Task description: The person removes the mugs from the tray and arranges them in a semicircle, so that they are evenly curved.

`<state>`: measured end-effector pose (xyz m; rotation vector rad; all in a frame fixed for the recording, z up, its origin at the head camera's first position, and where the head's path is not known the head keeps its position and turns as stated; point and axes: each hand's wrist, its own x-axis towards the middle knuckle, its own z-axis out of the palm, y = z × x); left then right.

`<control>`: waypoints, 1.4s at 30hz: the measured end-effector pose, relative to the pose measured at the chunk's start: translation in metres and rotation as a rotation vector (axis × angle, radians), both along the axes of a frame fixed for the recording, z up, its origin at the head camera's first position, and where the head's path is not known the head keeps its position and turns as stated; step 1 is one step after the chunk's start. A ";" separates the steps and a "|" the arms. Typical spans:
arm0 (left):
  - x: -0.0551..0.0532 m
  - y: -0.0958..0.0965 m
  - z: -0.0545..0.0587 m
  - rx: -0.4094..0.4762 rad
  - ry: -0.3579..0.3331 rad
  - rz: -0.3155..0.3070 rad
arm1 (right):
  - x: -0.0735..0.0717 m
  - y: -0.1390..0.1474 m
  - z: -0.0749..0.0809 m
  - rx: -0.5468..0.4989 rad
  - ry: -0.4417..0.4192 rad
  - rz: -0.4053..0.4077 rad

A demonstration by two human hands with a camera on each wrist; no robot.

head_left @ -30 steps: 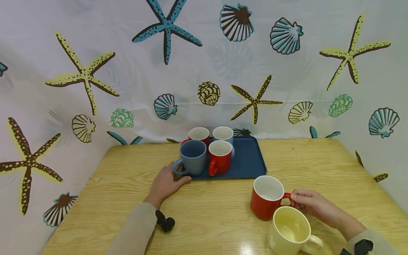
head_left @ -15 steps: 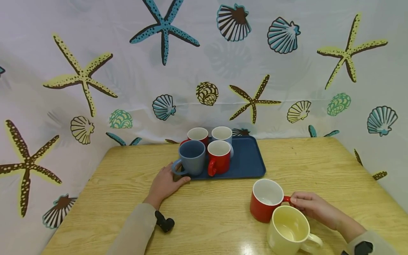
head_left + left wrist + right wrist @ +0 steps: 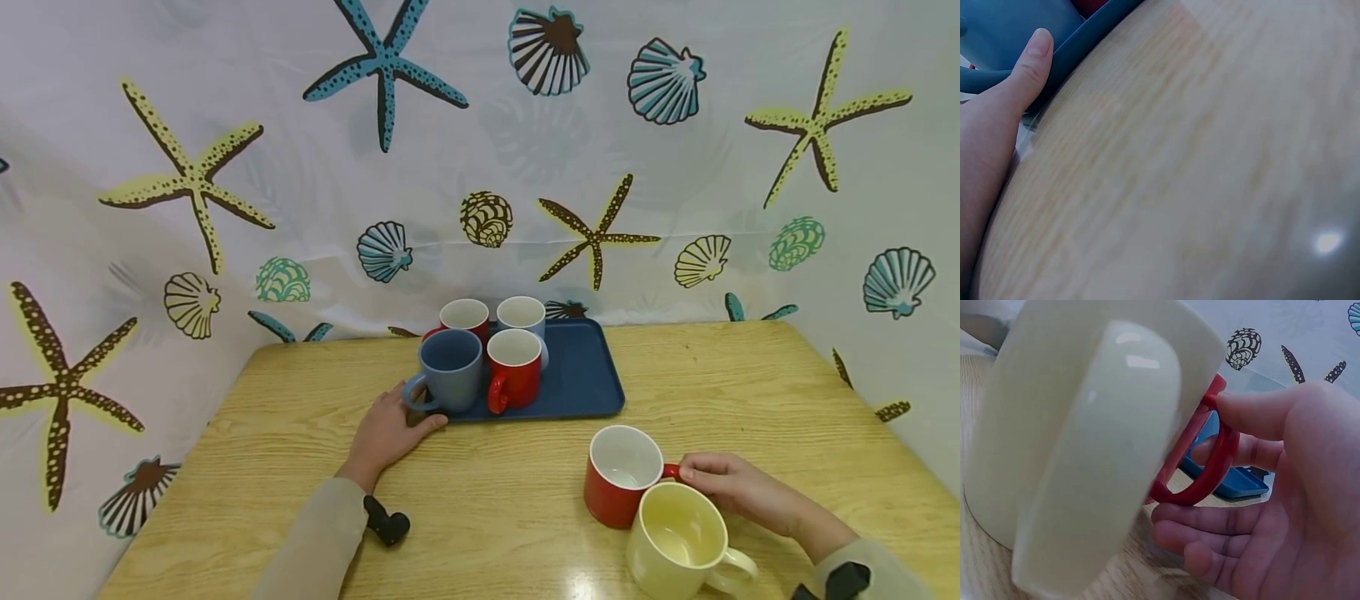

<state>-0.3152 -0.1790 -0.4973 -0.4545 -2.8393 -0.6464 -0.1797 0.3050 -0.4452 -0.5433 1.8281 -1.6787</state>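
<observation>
My right hand (image 3: 738, 487) pinches the handle (image 3: 1230, 450) of a red mug (image 3: 609, 502) with a white inside, thumb and index finger at the handle, the other fingers loose below it. A pale yellow mug (image 3: 658, 560) stands right in front, overlapping the red one in the head view and filling much of the right wrist view. At the left front corner of a dark blue tray (image 3: 581, 371), my left hand (image 3: 384, 435) lies with its thumb (image 3: 1034, 59) along the rim. Its other fingers reach beside the handle of a blue-grey mug (image 3: 457, 385), their tips hidden.
On the tray's left part, the blue-grey mug stands with a red mug (image 3: 525, 385) beside it, another red mug (image 3: 465, 314) and a light blue mug (image 3: 522, 312) behind. A wooden table (image 3: 495, 500) lies underneath. A curtain (image 3: 450, 167) printed with starfish and shells hangs behind.
The red mug in my right hand has shifted slightly toward me and to the left, closer behind the yellow mug. My left hand and the tray stay in place.
</observation>
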 end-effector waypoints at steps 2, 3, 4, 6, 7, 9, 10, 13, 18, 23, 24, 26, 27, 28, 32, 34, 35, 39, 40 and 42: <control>0.000 0.000 0.001 0.002 0.001 -0.006 | -0.001 0.002 0.001 0.022 -0.003 0.004; 0.000 0.000 0.001 0.003 0.004 -0.010 | -0.001 0.003 0.001 0.037 0.001 0.001; -0.001 0.001 0.001 0.003 0.007 -0.013 | -0.002 0.005 0.002 0.049 0.005 -0.003; -0.002 0.000 0.000 0.003 0.012 -0.017 | -0.004 0.007 0.002 0.067 0.010 -0.019; -0.002 0.000 -0.001 0.006 0.015 -0.019 | -0.005 0.008 0.002 0.071 0.013 -0.026; -0.003 0.000 -0.002 0.006 0.018 -0.019 | -0.007 0.010 0.002 0.065 0.012 -0.029; -0.003 0.000 -0.002 0.005 0.018 -0.018 | -0.008 0.011 0.002 0.056 0.010 -0.027; -0.002 -0.001 -0.004 0.011 0.013 -0.017 | -0.010 0.012 0.001 0.043 0.012 -0.023; -0.001 -0.001 -0.003 0.016 0.008 -0.021 | -0.017 0.013 0.003 0.061 0.054 -0.052; -0.001 -0.001 -0.002 0.023 0.017 -0.014 | -0.028 0.011 0.006 0.111 0.099 -0.082; -0.001 -0.001 -0.002 0.024 0.019 -0.014 | -0.030 0.011 0.006 0.122 0.101 -0.089; -0.001 -0.001 -0.003 0.025 0.020 -0.015 | -0.034 0.012 0.006 0.143 0.100 -0.102; -0.001 -0.001 -0.003 0.024 0.020 -0.016 | -0.036 0.012 0.006 0.150 0.098 -0.108; -0.001 -0.001 -0.003 0.025 0.022 -0.016 | -0.039 0.011 0.006 0.157 0.096 -0.115; -0.002 -0.002 -0.004 0.024 0.030 -0.015 | -0.046 0.009 0.008 0.181 0.098 -0.138; -0.002 -0.001 -0.004 0.025 0.035 -0.020 | -0.049 0.008 0.010 0.195 0.111 -0.142; -0.001 -0.001 -0.004 0.025 0.037 -0.023 | -0.050 0.007 0.011 0.202 0.122 -0.143; -0.002 -0.001 -0.005 0.027 0.049 -0.029 | -0.057 0.003 0.017 0.234 0.159 -0.146; -0.002 -0.002 -0.005 0.026 0.050 -0.028 | -0.059 0.002 0.018 0.241 0.170 -0.145; -0.002 -0.002 -0.006 0.024 0.051 -0.026 | -0.064 0.000 0.021 0.250 0.178 -0.148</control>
